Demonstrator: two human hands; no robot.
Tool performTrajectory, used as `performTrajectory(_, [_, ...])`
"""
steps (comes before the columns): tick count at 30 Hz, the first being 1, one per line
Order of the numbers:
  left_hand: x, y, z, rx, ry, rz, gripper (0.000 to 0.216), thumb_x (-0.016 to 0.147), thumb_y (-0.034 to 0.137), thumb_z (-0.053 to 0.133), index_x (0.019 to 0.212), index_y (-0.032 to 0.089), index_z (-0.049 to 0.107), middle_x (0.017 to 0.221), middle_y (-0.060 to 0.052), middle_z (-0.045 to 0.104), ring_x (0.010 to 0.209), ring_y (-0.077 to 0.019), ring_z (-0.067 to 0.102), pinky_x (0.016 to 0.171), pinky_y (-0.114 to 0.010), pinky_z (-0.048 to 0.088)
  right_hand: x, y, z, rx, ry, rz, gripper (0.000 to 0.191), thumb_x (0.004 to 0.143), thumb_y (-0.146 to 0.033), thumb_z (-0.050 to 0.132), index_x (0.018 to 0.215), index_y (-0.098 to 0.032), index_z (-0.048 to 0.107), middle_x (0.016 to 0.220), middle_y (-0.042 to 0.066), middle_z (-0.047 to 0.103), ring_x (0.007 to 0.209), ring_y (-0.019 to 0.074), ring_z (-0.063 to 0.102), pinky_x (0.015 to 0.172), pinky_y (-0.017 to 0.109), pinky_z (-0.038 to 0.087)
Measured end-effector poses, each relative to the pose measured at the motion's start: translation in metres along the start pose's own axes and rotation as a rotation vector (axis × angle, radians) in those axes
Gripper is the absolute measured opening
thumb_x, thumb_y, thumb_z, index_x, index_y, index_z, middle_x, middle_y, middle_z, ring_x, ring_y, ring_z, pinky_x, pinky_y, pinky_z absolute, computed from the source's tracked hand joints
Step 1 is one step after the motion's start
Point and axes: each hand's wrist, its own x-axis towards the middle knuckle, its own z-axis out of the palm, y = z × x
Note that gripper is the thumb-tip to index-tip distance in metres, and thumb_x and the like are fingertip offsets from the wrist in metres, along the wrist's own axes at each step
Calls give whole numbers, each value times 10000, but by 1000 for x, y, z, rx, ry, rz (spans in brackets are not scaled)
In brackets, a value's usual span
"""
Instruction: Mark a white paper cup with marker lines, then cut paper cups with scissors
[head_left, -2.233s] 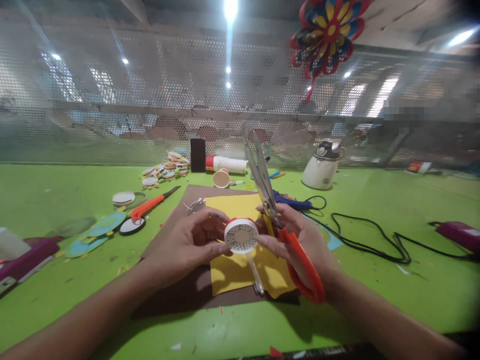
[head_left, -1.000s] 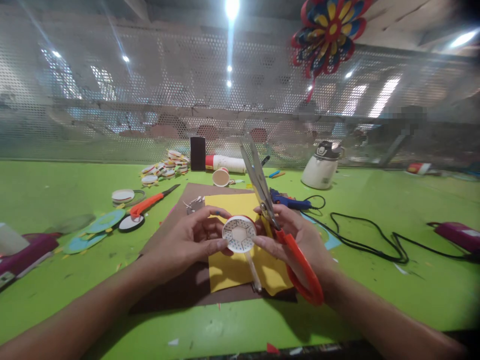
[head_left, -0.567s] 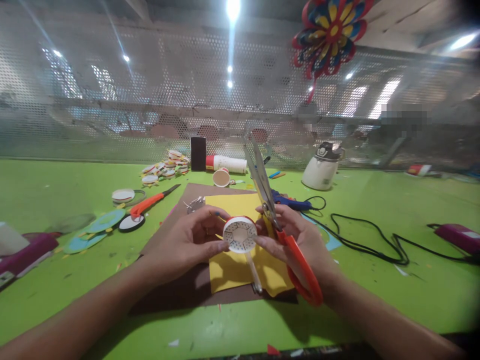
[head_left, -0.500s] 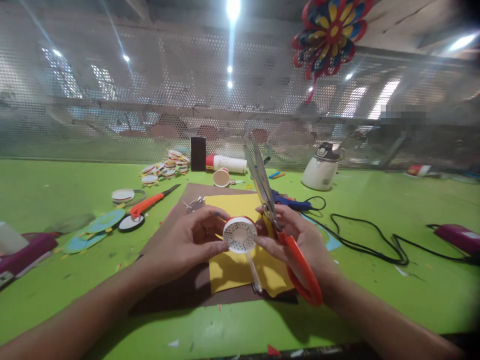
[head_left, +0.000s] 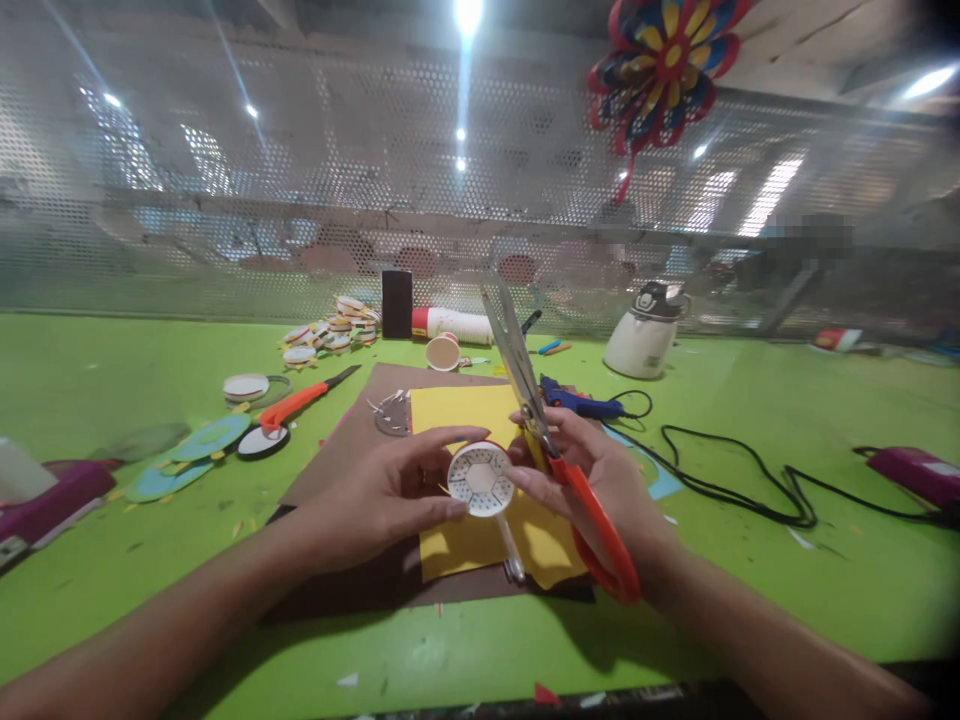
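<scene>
Between my hands is a small round white paper cup base (head_left: 481, 480) with a dotted pattern and a red edge, its patterned face toward me. My left hand (head_left: 397, 480) pinches it at the left with thumb and fingers. My right hand (head_left: 592, 470) carries red-handled scissors (head_left: 604, 530), whose blades point up and away, slightly apart. The right thumb reaches the right edge of the base, and a bit of yellow shows by the right fingers. Below lie yellow paper (head_left: 457, 545), a brown sheet (head_left: 337, 580) and a clear stick-like piece (head_left: 512, 552).
Behind stand a dark phone (head_left: 397, 304), stacked paper cups (head_left: 461, 326) and a white jug (head_left: 643, 335). A blue glue gun (head_left: 581, 400) with a black cord lies right. An orange-handled knife (head_left: 300, 400), blue paper discs (head_left: 214, 437) and piled small discs (head_left: 341, 335) are left.
The cup base has turned a little and sits slightly lower. My left fingers have shifted across its top edge. The scissors have tilted slightly left, still in my right hand.
</scene>
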Motion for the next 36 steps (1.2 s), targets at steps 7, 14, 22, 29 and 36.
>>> performTrajectory(7, [1,0,1,34,42,3,489,760,167,767,1218,214,602,1075,-61,746,1018,-214,694,907,-356,527,1,1,0,14,11,5,497,635,-371,868,1047,-229,628,810,11,712,806,197,706,765,358,602])
performTrajectory(14, [3,0,-1,70,150,73,545,724,203,809,1207,199,557,1037,-67,743,981,-225,697,874,-376,542,1,2,1,-26,-21,-20,469,647,-385,859,1050,-243,665,818,15,738,808,209,722,755,363,615])
performTrajectory(22, [2,-5,1,259,168,197,473,768,232,788,1166,206,534,1099,-79,701,1019,-222,669,863,-355,551,0,2,1,9,-12,-16,443,665,-323,845,1061,-233,668,820,24,736,808,208,721,747,353,619])
performTrajectory(29, [0,-8,-3,519,216,246,461,779,290,785,1158,201,538,1145,-87,662,1085,-241,647,933,-388,555,0,1,1,-1,-15,-12,444,666,-330,843,1058,-234,657,815,17,724,810,199,707,758,360,613])
performTrajectory(36, [-3,-7,-2,631,239,244,575,778,303,781,1272,222,499,1130,-76,677,1023,-227,665,878,-362,571,0,2,1,15,1,-2,434,662,-321,845,1033,-224,641,799,9,716,786,180,700,756,330,608])
